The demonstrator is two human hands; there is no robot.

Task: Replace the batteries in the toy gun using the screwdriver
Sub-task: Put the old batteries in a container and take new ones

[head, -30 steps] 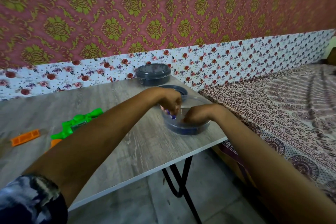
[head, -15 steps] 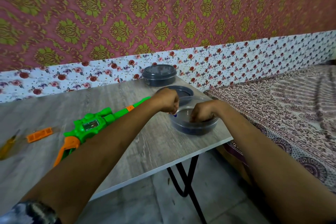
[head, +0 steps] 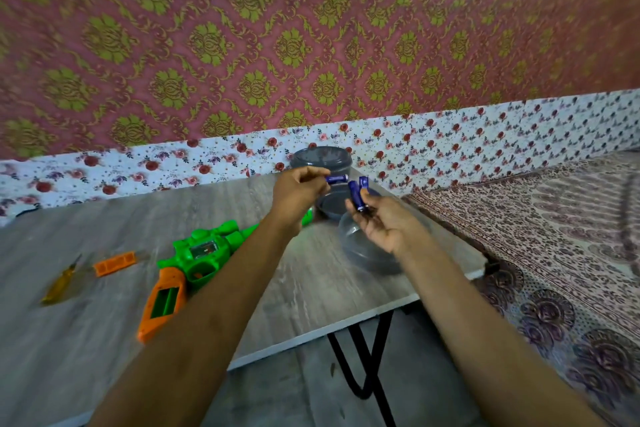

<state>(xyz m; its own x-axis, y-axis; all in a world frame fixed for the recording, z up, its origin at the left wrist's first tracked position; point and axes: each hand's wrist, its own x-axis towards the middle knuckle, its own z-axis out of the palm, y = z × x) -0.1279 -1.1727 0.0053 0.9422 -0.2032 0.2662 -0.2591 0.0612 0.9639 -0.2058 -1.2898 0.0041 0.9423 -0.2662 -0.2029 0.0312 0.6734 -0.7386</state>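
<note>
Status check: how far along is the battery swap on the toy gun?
Done: the orange cover lies off the toy gun, near the screwdriver on the table, and the grip's compartment stands open, apparently empty. In hand: the left hand pinches one blue battery; the right hand holds two batteries above the open container. Left: load them, refit the cover, screw it down.

Shows a back wall (head: 311, 28) papered pink-red with olive-gold damask medallions, banded below by a white strip of rose-print wallpaper (head: 485, 135). Sets a grey wood-grain tabletop (head: 69, 357) against it, on crossed black metal legs (head: 344, 364) above a grey mottled floor (head: 294, 392). Adjoins, at the right, a bed (head: 554, 236) spread with cream cloth printed in maroon paisley. Lit softly and evenly.
</note>
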